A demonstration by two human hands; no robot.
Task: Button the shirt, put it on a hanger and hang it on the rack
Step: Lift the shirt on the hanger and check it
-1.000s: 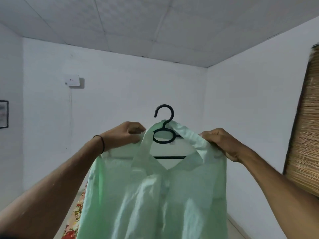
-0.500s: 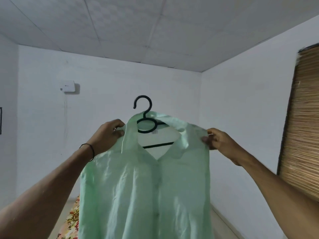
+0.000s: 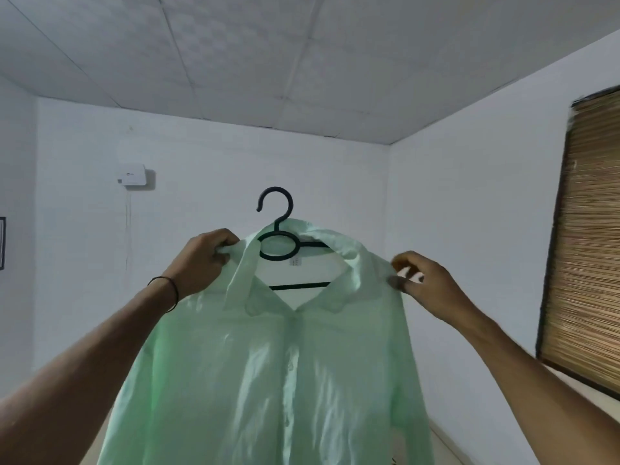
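White room (image 3: 453, 213): two hands (image 3: 201, 260) (image 3: 427, 285), one shirt (image 3: 268, 364), one hanger (image 3: 302, 285).

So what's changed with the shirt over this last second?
The right hand slid outward and now pinches the shirt at its shoulder edge, smoothing it over the hanger. The left hand still grips the other shoulder.

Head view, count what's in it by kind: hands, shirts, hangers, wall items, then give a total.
Hands: 2, left hand and right hand, each with a grip on a shoulder of the shirt
Shirts: 1, green shirt
Hangers: 1, black hanger
Wall items: 3, white box, woven blind, framed picture
Total: 7
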